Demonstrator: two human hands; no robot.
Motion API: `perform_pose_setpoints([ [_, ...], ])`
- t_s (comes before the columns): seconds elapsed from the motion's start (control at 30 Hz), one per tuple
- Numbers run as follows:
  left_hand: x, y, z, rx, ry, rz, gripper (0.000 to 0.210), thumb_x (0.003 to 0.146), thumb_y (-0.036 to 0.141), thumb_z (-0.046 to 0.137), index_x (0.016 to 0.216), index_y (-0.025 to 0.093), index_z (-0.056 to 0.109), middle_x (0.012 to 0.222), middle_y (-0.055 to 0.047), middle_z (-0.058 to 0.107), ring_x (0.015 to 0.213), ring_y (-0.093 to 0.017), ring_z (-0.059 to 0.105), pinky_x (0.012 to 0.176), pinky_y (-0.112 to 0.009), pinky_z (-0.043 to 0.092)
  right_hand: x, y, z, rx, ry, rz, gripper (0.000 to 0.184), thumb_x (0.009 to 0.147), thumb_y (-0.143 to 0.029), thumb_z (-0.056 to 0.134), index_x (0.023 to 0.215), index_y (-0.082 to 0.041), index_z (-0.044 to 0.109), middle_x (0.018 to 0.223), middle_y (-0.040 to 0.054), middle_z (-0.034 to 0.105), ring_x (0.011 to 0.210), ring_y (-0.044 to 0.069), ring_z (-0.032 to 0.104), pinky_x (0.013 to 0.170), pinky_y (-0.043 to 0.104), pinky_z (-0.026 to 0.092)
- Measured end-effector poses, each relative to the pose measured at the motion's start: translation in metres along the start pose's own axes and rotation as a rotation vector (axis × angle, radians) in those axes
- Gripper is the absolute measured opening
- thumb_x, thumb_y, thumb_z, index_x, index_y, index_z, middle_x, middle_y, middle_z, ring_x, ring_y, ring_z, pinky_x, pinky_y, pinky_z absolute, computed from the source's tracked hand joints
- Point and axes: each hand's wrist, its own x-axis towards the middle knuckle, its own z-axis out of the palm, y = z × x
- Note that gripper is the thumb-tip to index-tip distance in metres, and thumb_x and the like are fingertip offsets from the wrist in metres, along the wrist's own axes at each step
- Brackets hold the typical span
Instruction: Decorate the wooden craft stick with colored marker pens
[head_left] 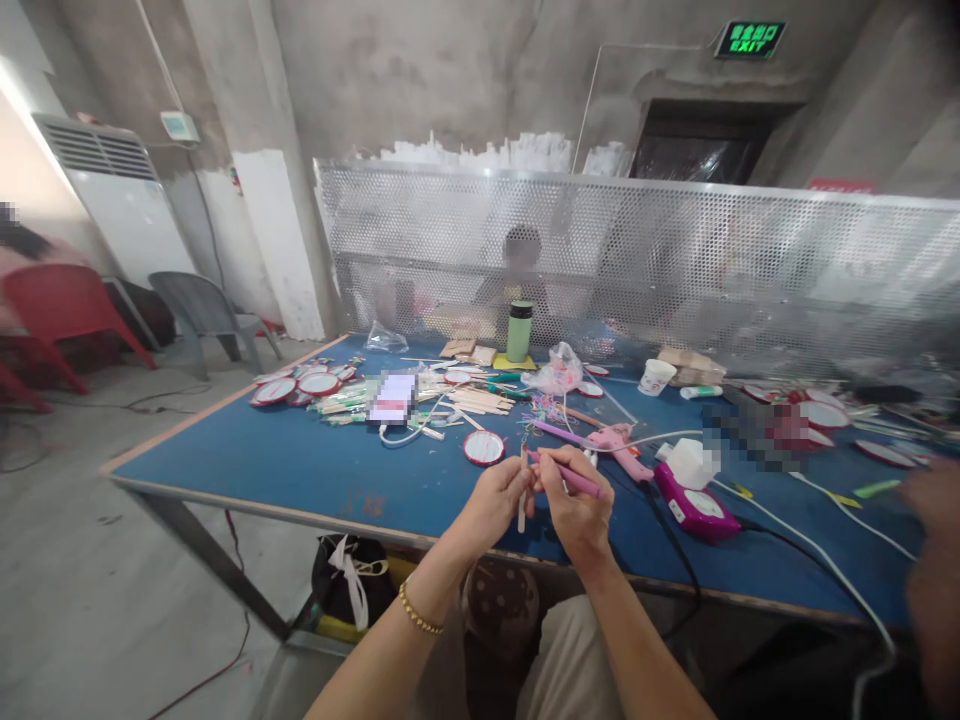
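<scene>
Near the table's front edge, my left hand [500, 500] pinches a flat wooden stick [522, 515], held upright. My right hand [577, 508] is closed around a pink pen-shaped tool [581, 482], its tip against or close to the stick's upper end. Just beyond my hands lies a round white disc with a red rim [484, 447]. A pink glue gun [621, 450] rests to the right, behind my right hand. Coloured thin loops [559, 412] and a pile of wooden sticks [480, 402] lie farther back.
A phone [392, 398] with a white cable sits left of centre. Behind stand a green bottle [519, 332] and a paper cup [656, 377]. A magenta box [695, 505] with cords is at right, near another person's blurred arm [934, 570]. A perforated metal screen [637, 260] closes the back.
</scene>
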Motion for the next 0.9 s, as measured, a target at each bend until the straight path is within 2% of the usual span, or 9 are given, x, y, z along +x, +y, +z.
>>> perform_pose_setpoints([
  [0.37,-0.0035,0.0080,0.0007,0.034,0.002,0.006,0.050,0.088,0.068,0.050,0.076,0.019,0.051,0.057,0.004,0.050,0.050,-0.009,0.041,0.050,-0.021,0.031,0.0006,-0.0043,-0.0004,-0.011,-0.023,-0.027,0.015,0.090,-0.021,0.059,0.078,-0.021,0.069,0.066,-0.0005,0.069,0.056,0.014,0.065,0.056,0.026,0.054],
  [0.7,-0.0045,0.0082,-0.0013,0.046,-0.002,-0.010,0.050,0.088,0.068,0.051,0.076,0.019,0.052,0.058,0.003,0.053,0.051,-0.009,0.042,0.051,-0.022,0.033,-0.0007,-0.0044,-0.0007,-0.007,0.022,0.020,0.016,0.091,-0.024,0.059,0.078,-0.021,0.068,0.065,0.0000,0.068,0.055,0.015,0.065,0.055,0.028,0.055],
  [0.9,-0.0044,0.0074,-0.0011,0.062,0.009,0.004,0.052,0.087,0.069,0.051,0.074,0.019,0.052,0.058,0.003,0.052,0.052,-0.010,0.044,0.051,-0.021,0.034,0.0007,-0.0090,-0.0019,-0.053,-0.016,-0.007,0.017,0.090,-0.023,0.059,0.077,-0.022,0.069,0.066,0.0000,0.069,0.056,0.015,0.065,0.057,0.027,0.055],
])
